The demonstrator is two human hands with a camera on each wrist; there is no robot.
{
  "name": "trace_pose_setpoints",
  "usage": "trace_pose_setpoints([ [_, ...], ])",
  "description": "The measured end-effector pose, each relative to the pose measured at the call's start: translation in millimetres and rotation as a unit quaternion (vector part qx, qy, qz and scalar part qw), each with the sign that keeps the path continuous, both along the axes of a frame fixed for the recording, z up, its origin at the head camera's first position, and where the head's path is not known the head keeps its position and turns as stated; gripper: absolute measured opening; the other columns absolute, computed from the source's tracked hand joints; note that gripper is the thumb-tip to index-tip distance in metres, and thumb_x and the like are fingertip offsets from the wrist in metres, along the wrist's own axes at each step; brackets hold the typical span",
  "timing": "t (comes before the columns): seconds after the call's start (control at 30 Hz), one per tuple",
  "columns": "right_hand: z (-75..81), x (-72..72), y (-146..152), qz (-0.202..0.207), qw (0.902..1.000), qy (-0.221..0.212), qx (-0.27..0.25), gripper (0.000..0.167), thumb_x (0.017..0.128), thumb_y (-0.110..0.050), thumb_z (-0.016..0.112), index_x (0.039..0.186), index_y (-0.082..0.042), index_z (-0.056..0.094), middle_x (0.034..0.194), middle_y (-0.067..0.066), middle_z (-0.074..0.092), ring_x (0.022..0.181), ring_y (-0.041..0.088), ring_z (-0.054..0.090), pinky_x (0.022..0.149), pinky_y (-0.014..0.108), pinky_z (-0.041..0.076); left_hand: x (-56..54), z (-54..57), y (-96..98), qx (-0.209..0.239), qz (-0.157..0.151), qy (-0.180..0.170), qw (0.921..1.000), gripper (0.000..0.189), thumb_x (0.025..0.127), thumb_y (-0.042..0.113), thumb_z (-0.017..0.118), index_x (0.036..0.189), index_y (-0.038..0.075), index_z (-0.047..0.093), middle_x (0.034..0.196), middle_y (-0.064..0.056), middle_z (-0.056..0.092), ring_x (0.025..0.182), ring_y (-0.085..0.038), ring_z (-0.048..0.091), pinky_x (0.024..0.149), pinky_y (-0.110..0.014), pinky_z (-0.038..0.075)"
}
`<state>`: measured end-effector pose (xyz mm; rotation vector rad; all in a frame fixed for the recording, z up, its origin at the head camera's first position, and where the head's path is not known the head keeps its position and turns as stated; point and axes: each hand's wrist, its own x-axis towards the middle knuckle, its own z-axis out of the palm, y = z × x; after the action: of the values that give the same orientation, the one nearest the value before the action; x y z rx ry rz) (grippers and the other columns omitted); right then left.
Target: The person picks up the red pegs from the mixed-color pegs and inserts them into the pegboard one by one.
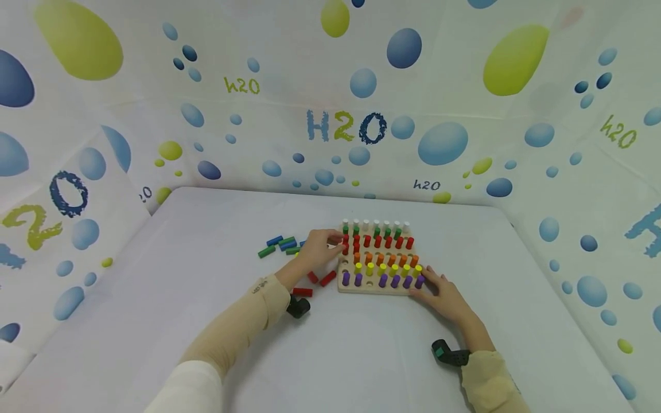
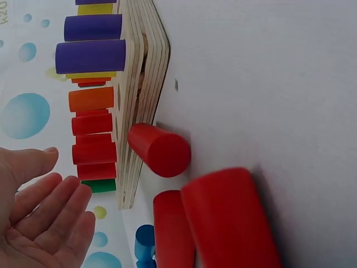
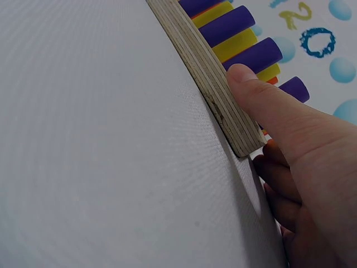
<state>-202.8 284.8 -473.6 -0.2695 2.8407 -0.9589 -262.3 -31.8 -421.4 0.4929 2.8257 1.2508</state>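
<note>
A wooden pegboard [image 1: 379, 291] carries rows of coloured pegs: white, green, red, orange, yellow and purple from back to front. My left hand [image 1: 321, 246] is at the board's left side, by the red pegs [image 2: 95, 153]. In the left wrist view its thumb and fingers are apart, with nothing seen between them. The right hand [image 1: 443, 296] grips the board's near right corner. Its thumb [image 3: 243, 73] lies on the front edge beside a purple peg [image 3: 254, 57], while the other fingers, partly hidden, bend along the right side.
Left of the board lie loose red pegs [image 1: 327, 279], with green pegs [image 1: 267, 252] and blue pegs [image 1: 275, 241] farther back. One red peg [image 2: 160, 149] lies close against the board's edge. A patterned sheet [image 1: 289, 103] stands behind the white table [image 1: 330, 355].
</note>
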Motion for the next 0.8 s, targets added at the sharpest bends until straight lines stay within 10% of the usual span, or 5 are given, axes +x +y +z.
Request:
trace_pose_setpoints([
  [0.8,-1.1,0.4,-0.4,-0.001,0.9999,0.002,-0.012,0.081,0.082,-0.052,0.06,0.139,0.0,0.034,0.147,0.021,0.02,0.128,0.053,0.011,0.1,0.064,0.014,24.5,-3.7,-6.5,-0.174,0.005,-0.066,0.9825,0.025,0.08,0.024,0.071,0.089,0.001,0.063,0.07,-0.003,0.056,0.064,-0.015,0.051,0.058,-0.021,0.047],
])
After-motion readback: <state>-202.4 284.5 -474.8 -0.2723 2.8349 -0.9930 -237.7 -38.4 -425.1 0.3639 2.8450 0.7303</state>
